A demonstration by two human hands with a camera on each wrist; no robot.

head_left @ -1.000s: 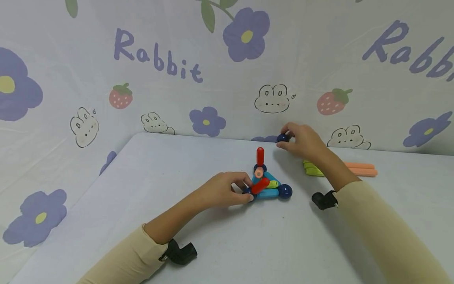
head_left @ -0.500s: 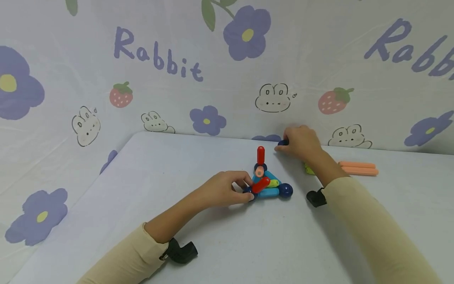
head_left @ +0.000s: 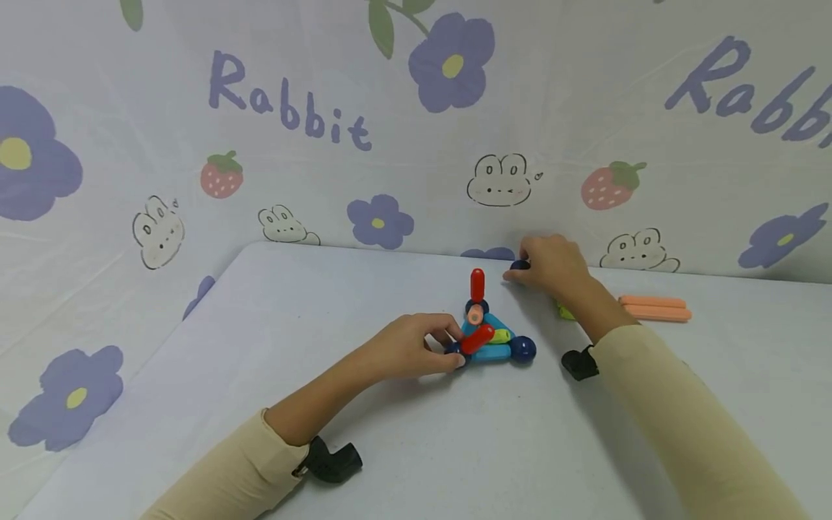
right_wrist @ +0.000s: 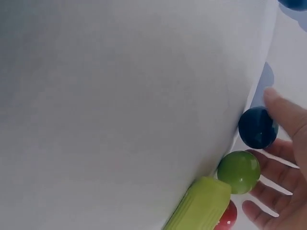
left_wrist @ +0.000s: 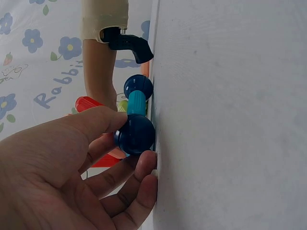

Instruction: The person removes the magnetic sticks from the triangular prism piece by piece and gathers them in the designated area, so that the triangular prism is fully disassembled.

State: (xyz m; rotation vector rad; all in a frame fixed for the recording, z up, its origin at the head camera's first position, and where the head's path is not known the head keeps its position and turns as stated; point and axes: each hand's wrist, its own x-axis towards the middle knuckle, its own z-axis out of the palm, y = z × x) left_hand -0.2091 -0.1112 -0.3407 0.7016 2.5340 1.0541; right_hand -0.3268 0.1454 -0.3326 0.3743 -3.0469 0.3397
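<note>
Head view: a white surface (head_left: 416, 448) meets a rabbit-printed backdrop cloth (head_left: 299, 43). It carries one ball-and-rod triangle (head_left: 492, 353) with three navy balls (head_left: 523, 349) and two red rods (head_left: 477, 285); two peach rods (head_left: 656, 313) lie near the right hand (head_left: 555, 263). Left wrist view: the left hand's (left_wrist: 62, 167) grip pinches one corner ball (left_wrist: 136, 134). Right wrist view: the right grip pinches a separate navy ball (right_wrist: 258, 127) at the far edge, near one green ball (right_wrist: 239, 172), one red ball (right_wrist: 227, 215), one lime rod (right_wrist: 204, 206).

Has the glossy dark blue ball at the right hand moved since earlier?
Yes: the dark blue ball is slightly lower in the head view, farther below the black-outlined rabbit face on the white backdrop.
</note>
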